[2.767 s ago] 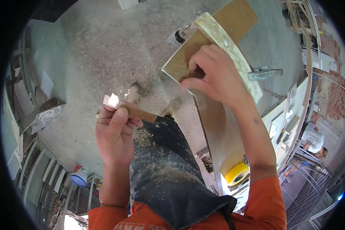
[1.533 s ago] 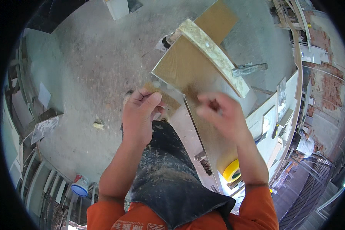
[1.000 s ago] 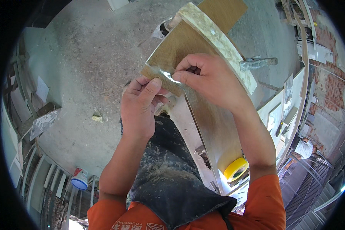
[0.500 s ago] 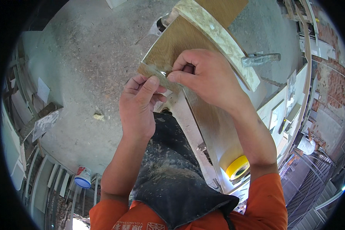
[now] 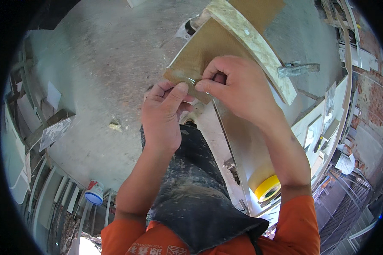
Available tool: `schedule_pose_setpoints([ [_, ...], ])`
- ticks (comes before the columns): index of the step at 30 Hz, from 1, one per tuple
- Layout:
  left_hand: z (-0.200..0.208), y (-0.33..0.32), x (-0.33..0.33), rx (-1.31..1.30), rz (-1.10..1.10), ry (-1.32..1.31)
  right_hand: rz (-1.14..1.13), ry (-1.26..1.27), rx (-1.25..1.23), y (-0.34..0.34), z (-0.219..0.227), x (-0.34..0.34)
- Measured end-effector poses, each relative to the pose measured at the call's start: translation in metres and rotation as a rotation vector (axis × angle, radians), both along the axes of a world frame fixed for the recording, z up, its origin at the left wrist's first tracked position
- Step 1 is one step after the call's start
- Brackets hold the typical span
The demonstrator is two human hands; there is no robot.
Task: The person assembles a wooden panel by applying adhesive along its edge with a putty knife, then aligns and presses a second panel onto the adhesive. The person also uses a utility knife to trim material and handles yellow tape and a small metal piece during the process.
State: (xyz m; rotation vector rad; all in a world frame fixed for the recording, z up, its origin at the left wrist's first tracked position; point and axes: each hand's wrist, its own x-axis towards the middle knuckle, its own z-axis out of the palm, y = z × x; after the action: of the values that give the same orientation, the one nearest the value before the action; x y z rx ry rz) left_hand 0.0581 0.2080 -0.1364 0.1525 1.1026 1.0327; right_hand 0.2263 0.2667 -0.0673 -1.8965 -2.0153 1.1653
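Apron (image 5: 191,189), one, dark cloth, pale spatter: below the left hand (image 5: 162,112) and the right hand (image 5: 238,87), over an orange shirt (image 5: 123,236).

Left hand: bare, thumb closed down on the fingers, brown strip (image 5: 202,97) pinched between; remaining fingers loosely curled.

Right hand: bare, just beside the left; thumb and forefinger tips pressed together on the edge of a clear film (image 5: 192,80), other fingers folded inward.

Brown strip: short, flat, slanting from behind the left fingers to below the right thumb. Clear film: glinting, on the strip, between the two thumbs.

Brown board (image 5: 238,131): under the right hand, reaching beyond its fingers and back along its forearm; whether in one piece cannot be told, the hand covering part.

Tape roll (image 5: 266,188), yellow: near end of the board, just left of the right forearm.

Slab (image 5: 259,55), pale, mottled, long: beyond the right hand, along the board's far side.

Tool (image 5: 300,69), grey metal: right of the right hand, at the slab's edge.

White panels (image 5: 314,131): right of the right forearm.

Floor (image 5: 93,76), grey, marked: beyond and left of the left hand, bearing a crumpled yellowish lump (image 5: 115,126).

Bucket (image 5: 94,193), white, red and blue: left of the left forearm.

Person (image 5: 345,162), white top: far right of the right hand.

Brick wall (image 5: 373,91), reddish, patchy: farther right.
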Motion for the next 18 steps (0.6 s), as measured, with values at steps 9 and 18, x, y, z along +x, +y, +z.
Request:
schedule_pose_setpoints([
  [9,0.0032,0.0036,0.0044,-0.032,0.016,0.034,0.010,0.003,0.012,0.0000,0.0032,-0.0026],
  [18,0.0035,0.0054,0.0084,-0.055,0.024,0.063,0.021,0.019,0.084,-0.0017,-0.0026,-0.0010],
])
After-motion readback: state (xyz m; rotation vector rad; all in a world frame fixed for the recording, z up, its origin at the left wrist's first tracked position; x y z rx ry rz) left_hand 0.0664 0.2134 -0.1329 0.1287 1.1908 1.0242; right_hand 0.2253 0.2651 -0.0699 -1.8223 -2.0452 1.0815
